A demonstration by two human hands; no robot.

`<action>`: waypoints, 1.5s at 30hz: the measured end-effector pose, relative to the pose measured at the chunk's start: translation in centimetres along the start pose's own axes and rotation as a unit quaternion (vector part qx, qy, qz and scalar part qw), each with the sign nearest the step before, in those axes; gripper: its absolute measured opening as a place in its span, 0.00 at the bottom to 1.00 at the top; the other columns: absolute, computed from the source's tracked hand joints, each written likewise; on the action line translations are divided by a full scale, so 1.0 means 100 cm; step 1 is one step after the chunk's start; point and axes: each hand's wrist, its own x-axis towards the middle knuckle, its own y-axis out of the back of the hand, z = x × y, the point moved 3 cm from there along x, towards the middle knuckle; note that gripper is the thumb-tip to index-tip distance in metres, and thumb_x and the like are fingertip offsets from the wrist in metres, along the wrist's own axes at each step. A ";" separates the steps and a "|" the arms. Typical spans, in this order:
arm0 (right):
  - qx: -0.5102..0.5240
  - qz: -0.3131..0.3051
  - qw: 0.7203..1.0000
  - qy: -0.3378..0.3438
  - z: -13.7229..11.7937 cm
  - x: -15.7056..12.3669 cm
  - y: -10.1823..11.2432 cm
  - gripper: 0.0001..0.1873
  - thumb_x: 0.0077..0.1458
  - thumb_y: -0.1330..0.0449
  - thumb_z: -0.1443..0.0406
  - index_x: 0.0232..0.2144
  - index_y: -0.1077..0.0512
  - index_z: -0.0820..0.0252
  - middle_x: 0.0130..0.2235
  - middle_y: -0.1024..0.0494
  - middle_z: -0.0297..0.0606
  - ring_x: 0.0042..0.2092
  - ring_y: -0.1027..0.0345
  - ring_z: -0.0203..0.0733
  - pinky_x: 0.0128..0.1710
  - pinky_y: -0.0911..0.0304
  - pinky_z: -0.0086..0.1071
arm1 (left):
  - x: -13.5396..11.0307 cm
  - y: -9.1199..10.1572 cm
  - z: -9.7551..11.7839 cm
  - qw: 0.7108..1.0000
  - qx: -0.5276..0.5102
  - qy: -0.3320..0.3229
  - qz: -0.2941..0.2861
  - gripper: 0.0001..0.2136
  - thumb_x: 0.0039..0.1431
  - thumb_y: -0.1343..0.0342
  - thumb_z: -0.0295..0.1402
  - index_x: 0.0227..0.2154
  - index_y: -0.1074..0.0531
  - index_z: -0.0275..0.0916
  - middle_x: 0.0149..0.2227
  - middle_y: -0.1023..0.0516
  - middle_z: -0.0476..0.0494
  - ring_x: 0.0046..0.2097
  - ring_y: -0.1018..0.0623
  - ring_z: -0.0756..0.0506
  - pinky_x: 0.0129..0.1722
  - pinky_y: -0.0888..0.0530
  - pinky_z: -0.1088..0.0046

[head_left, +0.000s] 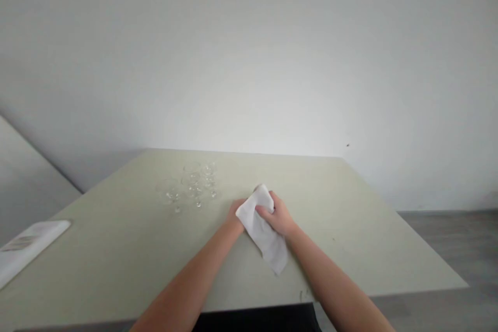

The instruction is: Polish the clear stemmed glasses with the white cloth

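A white cloth is bunched between my two hands above the table, with its loose end hanging down toward me. My right hand grips the cloth from the right, thumb pressed on top of it. On the other side, my left hand is closed against the bundle. The cloth covers most of its fingers, and whatever may lie inside the folds is hidden. Left of my hands, several clear stemmed glasses stand grouped on the table. Their outlines are faint against its surface.
The pale table reaches to a plain light wall. At its left edge lies a white flat package with a printed patch. Grey flooring shows past the table's right edge.
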 end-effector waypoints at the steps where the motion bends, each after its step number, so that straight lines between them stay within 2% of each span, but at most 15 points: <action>1: -0.048 -0.012 0.998 0.045 -0.005 -0.001 -0.001 0.21 0.49 0.36 0.56 0.45 0.30 0.56 0.44 0.26 0.41 0.46 0.32 0.46 0.49 0.37 0.40 | 0.001 0.002 -0.004 1.000 0.003 -0.006 -0.002 0.08 0.58 0.45 0.31 0.33 0.23 0.34 0.34 0.20 0.38 0.37 0.22 0.42 0.37 0.29 0.71; 4: -0.075 -0.004 0.995 0.058 -0.005 0.001 -0.006 0.22 0.49 0.35 0.57 0.46 0.31 0.55 0.45 0.27 0.40 0.47 0.32 0.46 0.51 0.38 0.41 | -0.001 0.008 -0.010 1.000 0.013 -0.020 0.018 0.09 0.60 0.48 0.31 0.36 0.23 0.34 0.37 0.20 0.37 0.40 0.22 0.42 0.39 0.29 0.71; 7: 0.036 0.054 0.995 -0.076 0.013 0.006 -0.006 0.19 0.58 0.45 0.51 0.43 0.29 0.58 0.41 0.24 0.39 0.43 0.30 0.45 0.46 0.35 0.39 | -0.005 0.008 -0.003 0.996 0.031 -0.028 0.073 0.15 0.64 0.55 0.29 0.47 0.27 0.35 0.45 0.22 0.35 0.48 0.25 0.40 0.51 0.32 0.66; 10: 0.113 0.039 0.982 -0.143 0.023 0.008 -0.002 0.23 0.58 0.47 0.49 0.42 0.28 0.60 0.39 0.22 0.40 0.41 0.29 0.45 0.41 0.34 0.37 | -0.007 0.000 0.006 0.992 0.047 -0.039 0.112 0.15 0.65 0.57 0.28 0.50 0.29 0.37 0.46 0.23 0.37 0.49 0.25 0.42 0.53 0.34 0.66; 16: -0.053 -0.050 0.992 0.101 -0.012 0.001 0.005 0.17 0.50 0.36 0.60 0.44 0.28 0.56 0.45 0.28 0.41 0.47 0.33 0.44 0.49 0.37 0.37 | -0.003 -0.007 -0.006 0.998 0.004 -0.010 0.058 0.10 0.62 0.49 0.33 0.35 0.23 0.36 0.35 0.19 0.40 0.38 0.21 0.42 0.37 0.29 0.72; 18: -0.062 -0.035 0.991 0.115 -0.016 0.002 0.002 0.18 0.49 0.35 0.60 0.43 0.28 0.55 0.47 0.28 0.41 0.48 0.33 0.44 0.51 0.38 0.38 | -0.003 0.000 -0.009 0.997 0.011 -0.016 0.071 0.09 0.61 0.47 0.31 0.34 0.23 0.35 0.36 0.20 0.38 0.39 0.22 0.41 0.39 0.29 0.71; 21: 0.044 0.050 0.996 -0.059 0.000 0.007 -0.001 0.18 0.54 0.40 0.52 0.41 0.28 0.57 0.37 0.24 0.39 0.41 0.30 0.44 0.44 0.34 0.37 | -0.007 0.008 0.000 0.993 0.030 -0.034 0.107 0.10 0.62 0.51 0.28 0.40 0.25 0.34 0.39 0.21 0.36 0.44 0.23 0.40 0.47 0.31 0.67; 24: 0.217 0.078 0.937 -0.264 0.023 0.005 -0.005 0.25 0.55 0.46 0.46 0.39 0.28 0.60 0.31 0.22 0.39 0.34 0.28 0.45 0.34 0.32 0.36 | -0.011 0.006 0.022 0.980 0.108 -0.083 0.145 0.13 0.63 0.56 0.24 0.44 0.28 0.34 0.40 0.23 0.35 0.46 0.25 0.40 0.51 0.33 0.62; 26: 0.266 0.084 0.909 -0.309 0.028 0.002 -0.005 0.27 0.55 0.46 0.44 0.40 0.28 0.61 0.32 0.22 0.40 0.33 0.28 0.45 0.34 0.32 0.36 | -0.012 0.002 0.032 0.973 0.145 -0.095 0.149 0.13 0.63 0.57 0.23 0.45 0.30 0.35 0.40 0.24 0.35 0.46 0.25 0.40 0.50 0.32 0.62; 28: 0.240 0.078 0.932 -0.260 0.024 0.001 -0.002 0.26 0.54 0.45 0.46 0.43 0.29 0.61 0.36 0.21 0.40 0.36 0.28 0.45 0.38 0.32 0.36 | -0.009 -0.002 0.030 0.981 0.126 -0.070 0.128 0.12 0.64 0.56 0.25 0.45 0.31 0.36 0.41 0.24 0.36 0.45 0.25 0.41 0.47 0.31 0.64; 31: 0.083 0.030 0.994 -0.065 0.003 0.003 0.004 0.23 0.52 0.39 0.52 0.46 0.30 0.57 0.43 0.24 0.40 0.44 0.31 0.45 0.47 0.36 0.38 | -0.002 -0.003 0.014 0.996 0.036 -0.030 0.077 0.11 0.63 0.53 0.28 0.44 0.29 0.36 0.40 0.22 0.37 0.41 0.23 0.42 0.42 0.30 0.68; 34: -0.040 -0.026 0.994 0.101 -0.017 0.003 0.003 0.20 0.50 0.35 0.59 0.45 0.29 0.56 0.45 0.28 0.42 0.48 0.34 0.45 0.52 0.39 0.39 | 0.000 0.002 -0.002 0.998 -0.025 -0.036 0.053 0.09 0.60 0.51 0.27 0.39 0.26 0.35 0.36 0.21 0.38 0.40 0.22 0.41 0.39 0.31 0.70; 36: -0.049 -0.033 0.988 0.140 -0.022 0.003 0.003 0.16 0.52 0.37 0.61 0.44 0.29 0.56 0.46 0.30 0.43 0.49 0.35 0.45 0.52 0.40 0.39 | -0.002 0.007 -0.007 0.996 -0.049 -0.057 0.047 0.08 0.59 0.50 0.27 0.37 0.26 0.35 0.37 0.20 0.40 0.40 0.22 0.43 0.38 0.30 0.72; 41: 0.052 0.064 0.996 -0.015 -0.002 0.007 0.008 0.16 0.56 0.41 0.54 0.41 0.30 0.58 0.38 0.26 0.38 0.40 0.33 0.42 0.42 0.36 0.35 | -0.011 0.017 0.000 0.983 -0.117 -0.138 0.014 0.11 0.53 0.42 0.36 0.38 0.25 0.39 0.36 0.19 0.47 0.37 0.22 0.46 0.38 0.28 0.75; 45: 0.168 0.107 0.967 -0.159 0.024 0.010 0.007 0.23 0.54 0.43 0.46 0.37 0.27 0.61 0.33 0.23 0.37 0.35 0.31 0.43 0.35 0.35 0.33 | -0.016 0.022 0.011 0.972 -0.109 -0.206 0.032 0.15 0.46 0.38 0.34 0.40 0.26 0.39 0.42 0.20 0.44 0.45 0.23 0.42 0.49 0.30 0.68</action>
